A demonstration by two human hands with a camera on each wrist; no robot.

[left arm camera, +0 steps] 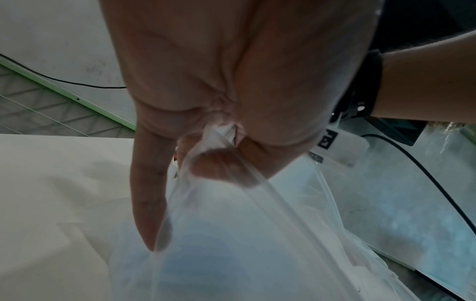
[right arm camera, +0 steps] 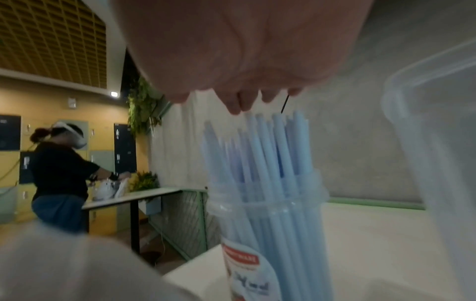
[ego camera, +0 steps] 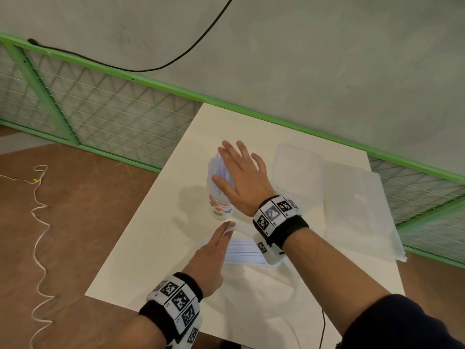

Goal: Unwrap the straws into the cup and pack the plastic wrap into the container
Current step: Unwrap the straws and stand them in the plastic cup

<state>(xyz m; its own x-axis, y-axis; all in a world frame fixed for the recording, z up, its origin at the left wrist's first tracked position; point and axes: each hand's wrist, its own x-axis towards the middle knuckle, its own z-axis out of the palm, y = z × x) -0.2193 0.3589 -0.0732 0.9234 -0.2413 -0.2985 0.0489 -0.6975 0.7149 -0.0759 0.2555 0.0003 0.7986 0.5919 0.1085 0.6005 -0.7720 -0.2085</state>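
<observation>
A clear labelled cup stands mid-table, packed with several pale blue straws. My right hand is spread flat over the straw tops with straight fingers; whether it touches them I cannot tell. From the right wrist, the straws rise out of the cup under my right hand. My left hand pinches the end of the clear plastic wrap, which lies on the table below the cup with pale blue lines showing through it. The left wrist view shows the left hand pinching the wrap.
A clear plastic container sits right of the cup, seen close in the right wrist view as the container. A flat translucent lid or sheet lies further right. A green mesh railing borders the table. Another person stands at a distant table.
</observation>
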